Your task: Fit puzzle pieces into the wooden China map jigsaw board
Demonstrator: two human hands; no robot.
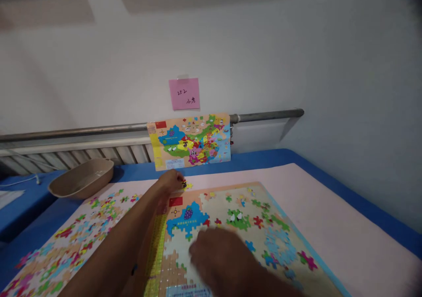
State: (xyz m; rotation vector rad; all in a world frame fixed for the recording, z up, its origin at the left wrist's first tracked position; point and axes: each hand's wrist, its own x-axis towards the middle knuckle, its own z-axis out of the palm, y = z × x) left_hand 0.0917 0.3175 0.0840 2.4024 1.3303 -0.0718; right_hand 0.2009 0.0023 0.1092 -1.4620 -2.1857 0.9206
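Observation:
My left hand point(169, 180) reaches to the far edge of the puzzle board and pinches a yellow puzzle piece point(188, 185) with a dark figure on it, just below the printed map picture point(191, 143). Smeared by motion, my right hand point(219, 255) hovers over the middle of the puzzle board point(211, 204); its fingers look curled, but whether they hold anything cannot be made out. On the board, a blue assembled section point(187, 218) with grapes fills the upper left, and a green cluster point(238, 218) with white animals lies right of it.
Many loose puzzle pieces point(82, 237) spread left of the board on a pink sheet point(316, 209). A beige basin point(82, 178) stands at the back left of the blue table point(263, 157). Behind it runs a metal pipe point(267, 115) along the wall, with a pink note point(184, 94) above.

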